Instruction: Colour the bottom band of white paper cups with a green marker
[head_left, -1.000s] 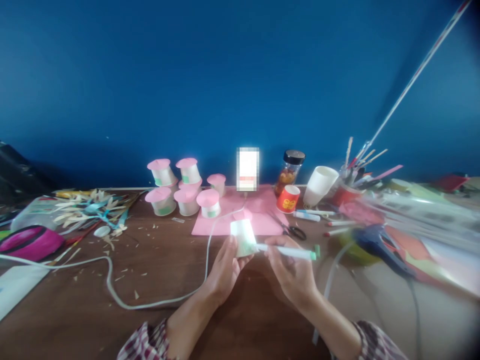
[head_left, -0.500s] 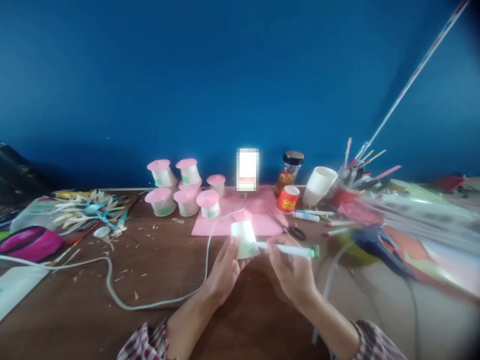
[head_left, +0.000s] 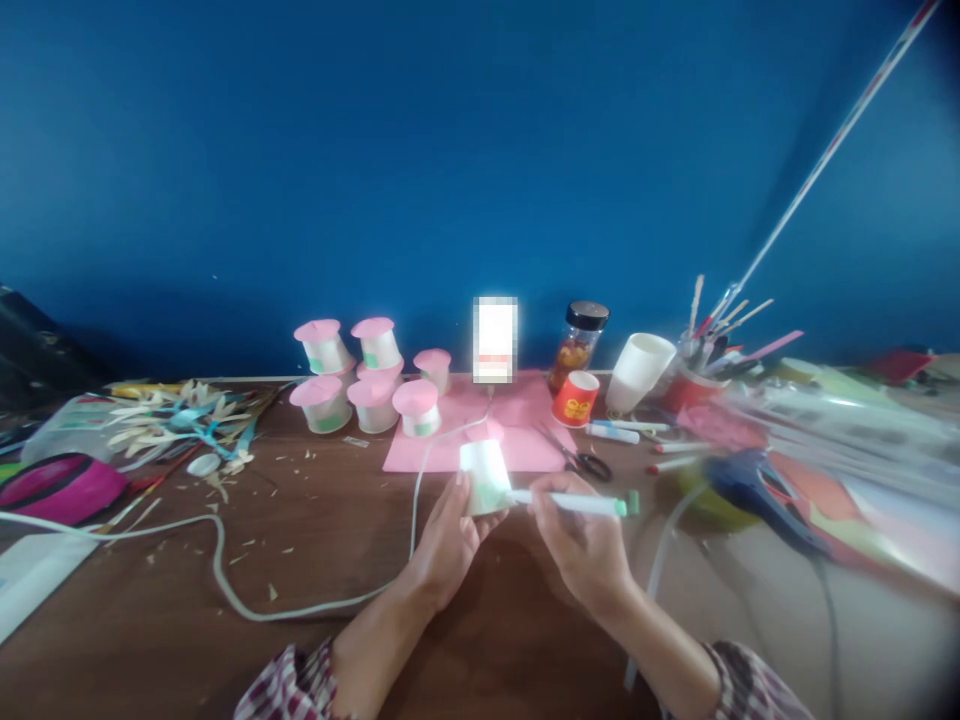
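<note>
A small white paper cup is tilted in my left hand, whose fingers wrap its side and lower edge. A patch of green colour shows low on the cup's wall. My right hand is closed around a white marker with green ends. Its tip points left at the cup's lower right side and appears to touch the green patch. Behind the cup lies a sheet of pink paper on the brown table.
Several white cups with pink tops stand at the back left. Scissors, a red cup, a dark-lidded jar and a white cup are right of centre. A white cable crosses the table. A hot glue gun lies right.
The marker and cup shift very slightly, the marker's tip moving a little against the cup. Both hands keep their hold, and everything else stays where it was.
</note>
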